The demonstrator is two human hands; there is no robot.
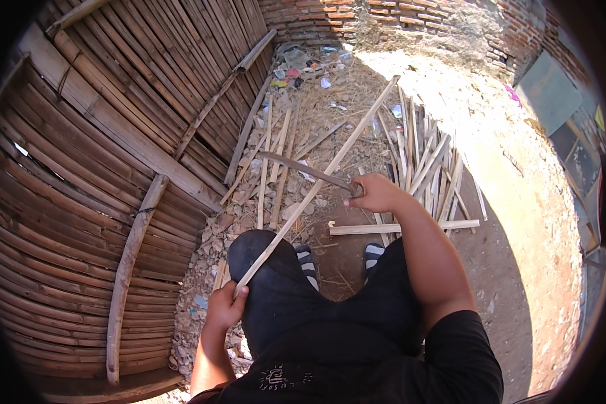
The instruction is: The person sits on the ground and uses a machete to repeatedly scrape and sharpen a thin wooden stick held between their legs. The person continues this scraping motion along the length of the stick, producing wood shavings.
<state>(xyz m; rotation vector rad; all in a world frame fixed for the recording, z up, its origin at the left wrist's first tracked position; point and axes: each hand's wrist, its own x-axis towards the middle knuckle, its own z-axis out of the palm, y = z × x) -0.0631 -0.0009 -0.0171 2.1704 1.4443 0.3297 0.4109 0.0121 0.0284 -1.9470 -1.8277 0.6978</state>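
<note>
Outdoors, dirt ground point(518, 202), bamboo wall point(81, 168) — scattered slats point(424, 161).

Bamboo slats point(421, 161) on dirt ground point(518, 222)

Bamboo wall point(101, 135) left; bare ground point(518, 222) right

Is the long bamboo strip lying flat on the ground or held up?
Held up, slanted: left hand grips the bamboo strip at its near end; its far end points toward the rubble.
</note>
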